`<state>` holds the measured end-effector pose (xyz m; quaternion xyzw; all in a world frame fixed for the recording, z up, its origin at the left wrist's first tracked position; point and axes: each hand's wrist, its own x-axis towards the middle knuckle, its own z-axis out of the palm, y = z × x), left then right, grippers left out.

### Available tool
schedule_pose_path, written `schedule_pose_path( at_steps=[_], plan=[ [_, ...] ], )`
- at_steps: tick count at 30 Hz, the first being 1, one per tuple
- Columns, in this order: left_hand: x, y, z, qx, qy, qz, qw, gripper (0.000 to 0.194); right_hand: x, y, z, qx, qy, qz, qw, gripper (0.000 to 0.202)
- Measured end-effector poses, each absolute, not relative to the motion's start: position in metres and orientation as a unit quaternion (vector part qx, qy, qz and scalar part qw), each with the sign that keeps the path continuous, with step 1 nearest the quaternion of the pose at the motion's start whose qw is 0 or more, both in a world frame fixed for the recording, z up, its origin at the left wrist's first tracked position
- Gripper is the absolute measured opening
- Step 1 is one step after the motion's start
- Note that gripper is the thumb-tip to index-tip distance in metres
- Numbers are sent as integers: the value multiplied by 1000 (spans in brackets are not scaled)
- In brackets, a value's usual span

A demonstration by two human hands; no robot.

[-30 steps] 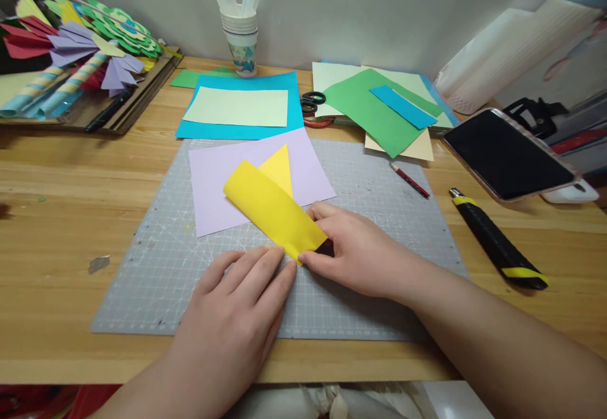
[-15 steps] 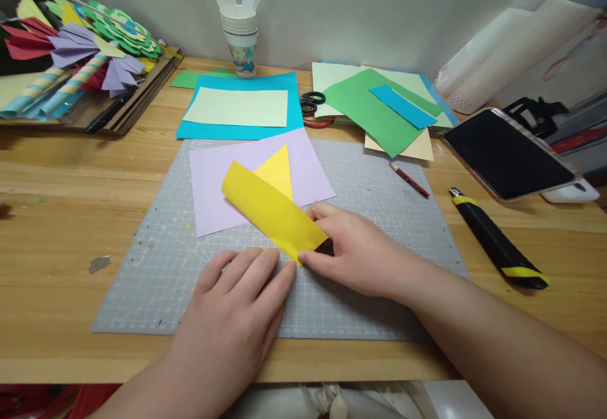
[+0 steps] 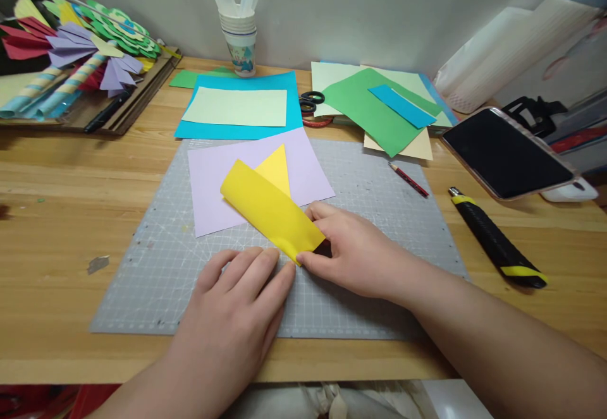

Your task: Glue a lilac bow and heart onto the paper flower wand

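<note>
A sheet of yellow paper (image 3: pixel 271 206) lies curled over into a rounded fold, slanting from upper left to lower right. One pointed corner (image 3: pixel 276 169) of yellow paper sticks out behind the fold. My right hand (image 3: pixel 349 249) grips its lower right end, thumb at the near edge and fingers around the far side. My left hand (image 3: pixel 237 299) rests palm down with fingers stretched out, fingertips at the paper's near edge. Beneath the yellow paper are a lilac sheet (image 3: pixel 213 182) and a grey cutting mat (image 3: pixel 156 280).
Behind lie blue (image 3: pixel 237 82) and pale green sheets (image 3: pixel 234 107), black-handled scissors (image 3: pixel 310 100), and more coloured paper (image 3: pixel 367 106). A paper cup stack (image 3: pixel 241 52) stands at the wall. Rightward are a pencil (image 3: pixel 408 179), a utility knife (image 3: pixel 496 236) and a phone (image 3: pixel 509 153). Paper crafts (image 3: pixel 80 52) sit at left.
Almost nothing differs. The yellow paper's fold sits slightly flatter, with a small dent near my left fingertips; both hands keep their places.
</note>
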<state>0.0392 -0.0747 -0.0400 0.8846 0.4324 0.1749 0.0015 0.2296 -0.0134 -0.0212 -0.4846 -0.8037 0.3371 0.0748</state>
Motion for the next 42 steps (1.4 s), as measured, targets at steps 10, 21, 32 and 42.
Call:
schedule_pose_path(
  at_steps=[10,21,32,42],
  plan=[
    [38,-78,-41,884,434,174,2,22,228,-15,-21,-485,-814,313,63,10],
    [40,-75,-41,884,427,187,0,22,227,-16,-21,-489,-819,295,61,11],
    [39,-76,-42,885,433,173,3,23,225,-14,-20,-492,-815,300,57,10],
    [38,-77,-41,885,425,190,-6,26,228,-14,-23,-491,-817,297,51,13]
  ],
)
